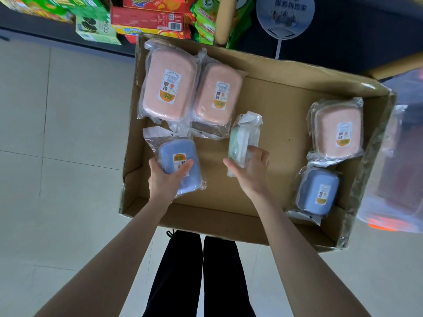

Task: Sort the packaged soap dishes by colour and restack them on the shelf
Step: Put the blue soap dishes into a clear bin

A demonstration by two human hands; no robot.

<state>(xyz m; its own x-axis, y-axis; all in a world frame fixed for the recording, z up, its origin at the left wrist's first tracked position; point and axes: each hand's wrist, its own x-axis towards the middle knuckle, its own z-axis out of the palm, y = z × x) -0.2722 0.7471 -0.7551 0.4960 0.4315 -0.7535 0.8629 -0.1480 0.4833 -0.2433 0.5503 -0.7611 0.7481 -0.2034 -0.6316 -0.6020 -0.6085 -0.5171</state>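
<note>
Packaged soap dishes lie in an open cardboard box (274, 72). Two pink dishes sit side by side at the far left, one (169, 84) beside the other (218, 94). A third pink dish (337, 130) lies at the right, with a blue dish (317, 191) just nearer than it. My left hand (166, 177) grips another blue dish (180, 165) at the near left of the box. My right hand (250, 171) holds a pale green dish (243, 138) turned on its edge in the middle of the box.
The box stands on a pale tiled floor. Snack boxes (148, 19) and green packets (206, 21) crowd the dark shelf behind it. A round hand fan (285, 17) stands at the far right, a clear plastic bag (396, 156) lies right of the box.
</note>
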